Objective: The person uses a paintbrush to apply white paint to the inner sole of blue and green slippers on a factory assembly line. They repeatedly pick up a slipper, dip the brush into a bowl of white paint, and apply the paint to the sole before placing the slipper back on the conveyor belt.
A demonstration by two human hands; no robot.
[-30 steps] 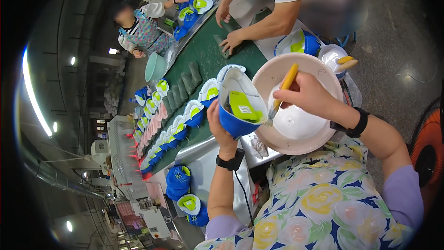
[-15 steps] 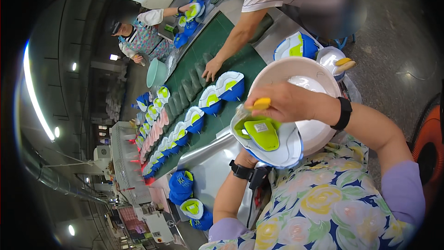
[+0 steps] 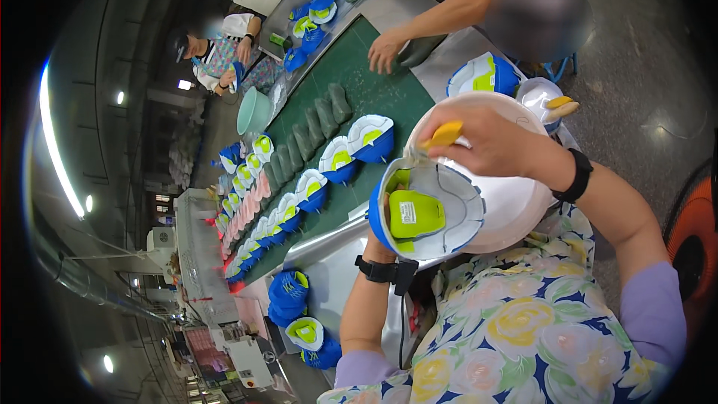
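The right hand pinches the yellow-handled brush; the left hand supports the blue shoe upper over the left rim of the pale basin, finger closure hidden; a loose grip could tip the upper, an overloaded brush could drip.

A flat green conveyor belt carries dark grey-green foot-shaped blocks, pink elongated pieces and blue-and-white shoe uppers; beside it, a shiny silver metal tabletop bears blue-and-lime uppers.
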